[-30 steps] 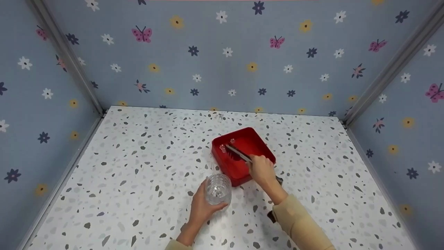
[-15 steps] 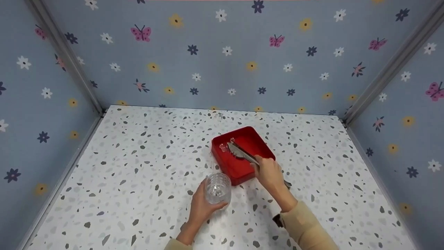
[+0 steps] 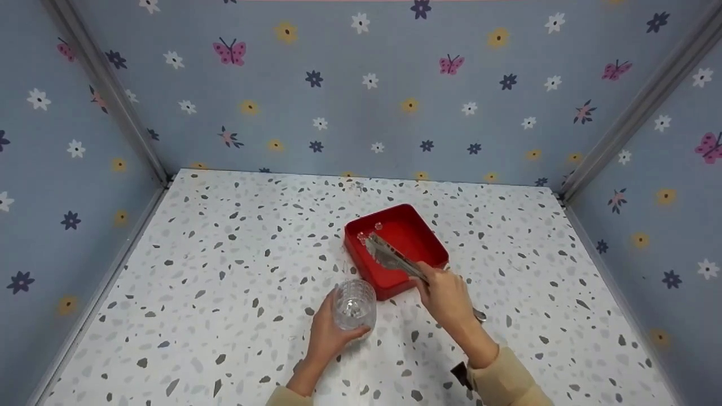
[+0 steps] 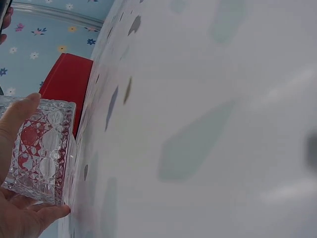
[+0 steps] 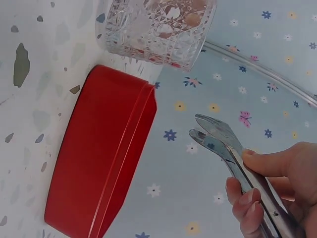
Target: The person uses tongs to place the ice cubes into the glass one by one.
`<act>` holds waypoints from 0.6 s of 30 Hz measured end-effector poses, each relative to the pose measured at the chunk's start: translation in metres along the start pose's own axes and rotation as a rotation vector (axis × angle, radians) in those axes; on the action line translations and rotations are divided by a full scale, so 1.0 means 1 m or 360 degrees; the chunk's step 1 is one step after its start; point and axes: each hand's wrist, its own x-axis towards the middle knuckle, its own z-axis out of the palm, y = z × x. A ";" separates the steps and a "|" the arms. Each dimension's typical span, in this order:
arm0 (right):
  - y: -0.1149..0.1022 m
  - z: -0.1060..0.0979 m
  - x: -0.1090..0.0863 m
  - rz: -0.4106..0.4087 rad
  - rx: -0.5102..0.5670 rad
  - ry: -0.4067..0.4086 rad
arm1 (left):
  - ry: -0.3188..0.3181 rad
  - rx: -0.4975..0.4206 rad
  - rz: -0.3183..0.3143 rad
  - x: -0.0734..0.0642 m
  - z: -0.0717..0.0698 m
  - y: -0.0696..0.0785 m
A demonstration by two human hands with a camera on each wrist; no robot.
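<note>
My left hand (image 3: 328, 338) grips a clear cut-glass tumbler (image 3: 355, 304), thumb on one side and fingers on the other; it stands on the table against the near left of a red box (image 3: 414, 234). My right hand (image 3: 448, 299) holds metal tongs (image 3: 397, 262) around their arms, slanting over the box. In the right wrist view the tong tips (image 5: 205, 129) are slightly apart with nothing seen between them. Small clear pieces (image 3: 378, 226) lie in the box's far left part, some right beside the tips. Whether the tips touch one is hard to tell.
A white speckled table (image 3: 225, 282) carries everything. Blue flowered panels (image 3: 361, 84) rise at the back and both sides, with grey corner posts (image 3: 107, 84). A faint clear thing seems to lie near the table's back edge.
My right hand has drawn back toward me and to the right, and the tongs have turned in it. My left hand and the tumbler stay where they were.
</note>
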 end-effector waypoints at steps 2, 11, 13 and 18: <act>-0.002 -0.002 -0.004 -0.0019 0.0004 0.0003 | -0.0002 -0.0008 -0.0011 0.000 0.000 0.000; -0.013 -0.011 -0.018 -0.0050 0.0016 -0.0009 | -0.0003 -0.0038 -0.0015 -0.001 -0.001 0.001; -0.015 -0.012 -0.021 -0.0059 0.0020 -0.0019 | -0.0003 -0.0046 -0.0011 -0.001 -0.001 0.001; -0.019 -0.013 -0.027 -0.0097 0.0035 -0.0010 | 0.0008 -0.0068 0.0009 -0.001 -0.002 0.001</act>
